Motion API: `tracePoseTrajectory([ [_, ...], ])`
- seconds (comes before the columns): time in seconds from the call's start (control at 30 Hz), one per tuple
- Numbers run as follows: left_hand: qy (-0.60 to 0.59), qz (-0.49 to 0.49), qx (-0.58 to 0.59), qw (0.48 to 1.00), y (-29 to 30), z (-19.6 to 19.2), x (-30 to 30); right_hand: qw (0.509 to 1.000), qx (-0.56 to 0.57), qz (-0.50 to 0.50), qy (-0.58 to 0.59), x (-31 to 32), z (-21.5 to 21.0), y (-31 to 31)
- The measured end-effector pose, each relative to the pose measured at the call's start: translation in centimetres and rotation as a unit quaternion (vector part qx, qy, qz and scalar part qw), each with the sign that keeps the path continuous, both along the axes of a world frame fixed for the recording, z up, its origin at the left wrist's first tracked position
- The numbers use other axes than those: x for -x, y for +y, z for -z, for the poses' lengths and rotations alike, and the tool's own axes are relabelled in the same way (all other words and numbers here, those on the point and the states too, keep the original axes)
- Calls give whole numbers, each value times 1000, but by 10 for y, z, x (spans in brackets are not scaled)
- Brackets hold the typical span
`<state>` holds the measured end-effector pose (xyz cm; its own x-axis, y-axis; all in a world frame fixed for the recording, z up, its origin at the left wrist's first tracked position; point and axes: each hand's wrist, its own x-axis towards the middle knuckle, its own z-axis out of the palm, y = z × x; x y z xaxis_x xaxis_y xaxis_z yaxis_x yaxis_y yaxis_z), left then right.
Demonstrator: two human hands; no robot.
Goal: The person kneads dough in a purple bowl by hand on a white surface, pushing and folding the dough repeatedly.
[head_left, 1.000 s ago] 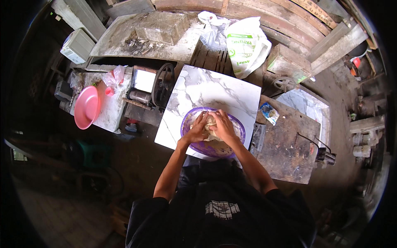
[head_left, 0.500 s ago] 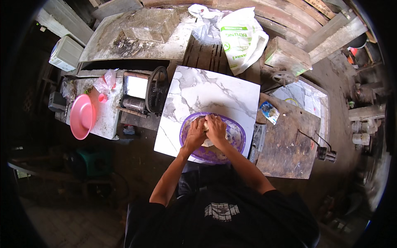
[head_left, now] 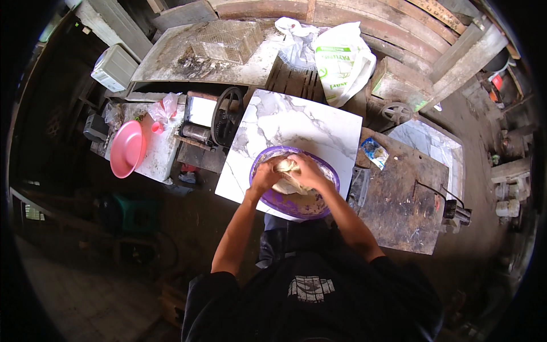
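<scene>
A pale lump of dough (head_left: 292,181) lies in a purple oval basin (head_left: 334,171), whose inner wall is smeared with flour or dough. The basin stands on a white marble-patterned table (head_left: 296,122). My left hand (head_left: 265,174) grips the dough's left side, its fingers curled round it. From the right, my right hand (head_left: 307,172) holds the dough's upper part, fingers bent over it. A folded ridge of dough shows between both hands. The fingertips are partly hidden in the dough.
Left of the table is a hand-cranked roller machine (head_left: 208,119) with a big wheel. Beyond it sits a pink basin (head_left: 128,149). White sacks (head_left: 342,62) lie at the back. To the right, a wooden board (head_left: 404,196) carries a blue-and-white packet (head_left: 374,153).
My hands have moved apart, from pressed close together over the dough to its two sides. More of the dough shows now, with a fold raised between them. The whole view has shifted slightly.
</scene>
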<state>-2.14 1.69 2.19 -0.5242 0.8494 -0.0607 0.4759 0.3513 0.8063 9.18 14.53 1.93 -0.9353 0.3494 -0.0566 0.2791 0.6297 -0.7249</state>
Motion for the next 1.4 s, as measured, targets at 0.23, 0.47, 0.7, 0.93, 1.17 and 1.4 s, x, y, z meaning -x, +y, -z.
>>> tracePoseTrajectory([
  [0.23,-14,121,7,992,6,-13,14,996,-70,-54,-14,-30,-14,5],
  [0.47,220,-30,-56,974,-8,7,-29,985,-169,-37,-19,-25,-12,-15],
  [0.7,288,-73,-91,950,-12,13,-59,967,-240,51,65,-41,21,-50],
  [0.93,-8,163,-17,987,-33,-28,-4,968,-245,-59,6,-29,21,-22],
  [1.17,-85,21,39,995,8,-7,15,999,35,-19,-30,8,-19,4],
  [1.4,187,16,22,982,-4,42,-19,984,-78,-41,-154,-11,-11,-39],
])
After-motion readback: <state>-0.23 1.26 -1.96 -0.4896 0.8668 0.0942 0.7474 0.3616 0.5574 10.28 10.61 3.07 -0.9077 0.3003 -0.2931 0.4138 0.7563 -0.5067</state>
